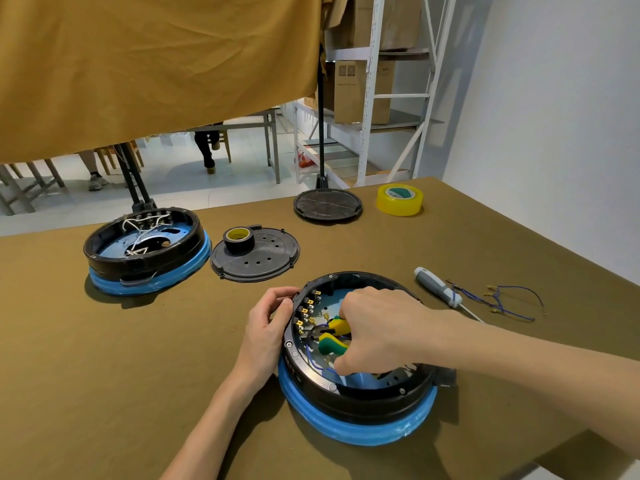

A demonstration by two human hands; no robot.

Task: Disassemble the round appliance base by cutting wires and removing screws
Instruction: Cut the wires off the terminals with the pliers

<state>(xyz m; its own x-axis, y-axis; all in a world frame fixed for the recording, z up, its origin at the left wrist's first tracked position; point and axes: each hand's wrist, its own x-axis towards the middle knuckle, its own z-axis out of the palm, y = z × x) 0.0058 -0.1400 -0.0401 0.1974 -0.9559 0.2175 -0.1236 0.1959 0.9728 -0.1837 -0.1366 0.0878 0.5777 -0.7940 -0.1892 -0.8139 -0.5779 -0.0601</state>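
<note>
A round black appliance base (360, 396) with a blue lower ring lies open in front of me, brass terminals and blue wires showing inside. My right hand (377, 330) reaches into it and grips pliers with green and yellow handles (332, 337), their jaws at the wires by the left terminals. My left hand (268, 323) holds the base's left rim, fingers curled over the edge. A grey-handled screwdriver (438, 287) lies to the right of the base, beside cut blue wires (502, 299) with brass connectors.
A second open base (145, 251) with white wires sits at the far left. Beside it a black cover plate (256, 258) carries a roll of black tape (239, 239). Another black cover (327, 204) and a yellow tape roll (400, 199) lie near the table's far edge.
</note>
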